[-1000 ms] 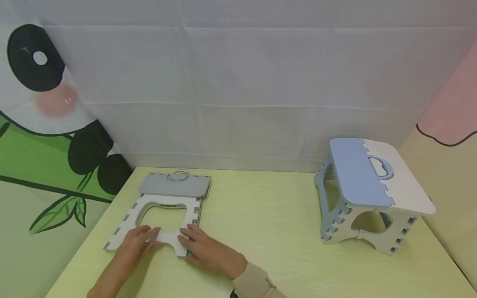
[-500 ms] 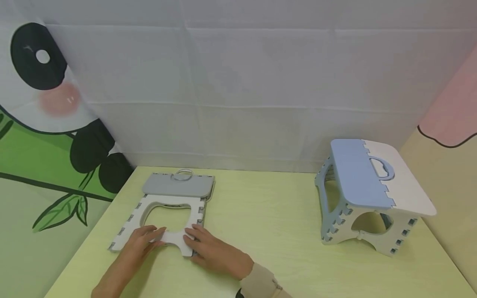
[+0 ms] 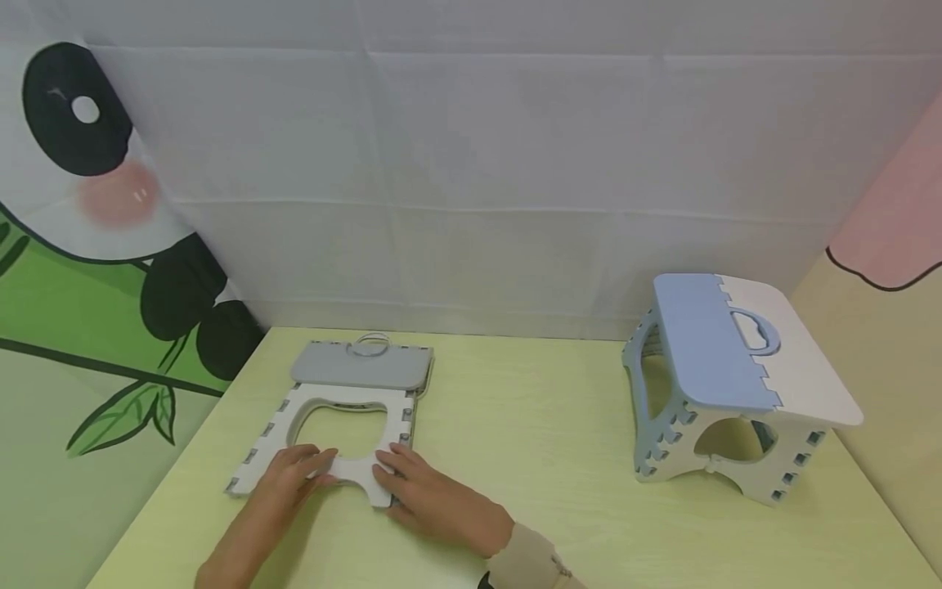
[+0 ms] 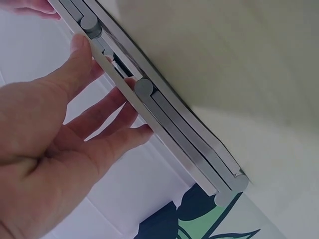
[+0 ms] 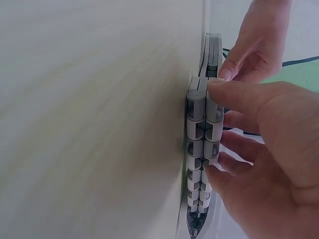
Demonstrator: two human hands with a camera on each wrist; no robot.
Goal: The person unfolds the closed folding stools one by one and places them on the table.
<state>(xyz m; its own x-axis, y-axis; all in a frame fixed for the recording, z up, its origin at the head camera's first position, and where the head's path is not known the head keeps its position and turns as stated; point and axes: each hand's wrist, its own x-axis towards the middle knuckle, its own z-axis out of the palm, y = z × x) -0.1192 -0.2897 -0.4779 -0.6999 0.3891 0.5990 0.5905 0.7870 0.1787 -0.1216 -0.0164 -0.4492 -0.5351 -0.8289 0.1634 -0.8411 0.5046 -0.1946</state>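
A folded step stool [image 3: 368, 366] lies flat at the left of the table, its grey seat part and looped handle toward the back wall. Its white leg panel [image 3: 397, 409] frames a large opening and faces me. My left hand [image 3: 283, 481] holds the panel's near edge, thumb at the rim and fingers over the top, as the left wrist view shows. At the near right corner, my right hand [image 3: 441, 509] grips the stool, thumb against the stacked edge [image 5: 196, 149] with its row of hinges and fingers across the panel. The stool's underside is hidden.
An unfolded blue and white step stool [image 3: 714, 343] stands upright at the right of the pale yellow table [image 3: 530, 433]. A white cloth backdrop [image 3: 508, 180] rises behind the table's back edge, with cartoon prints at both sides.
The folded stool has slid a little to the right along the table, both hands moving with it and keeping their hold. The blue and white stool has stayed in place.
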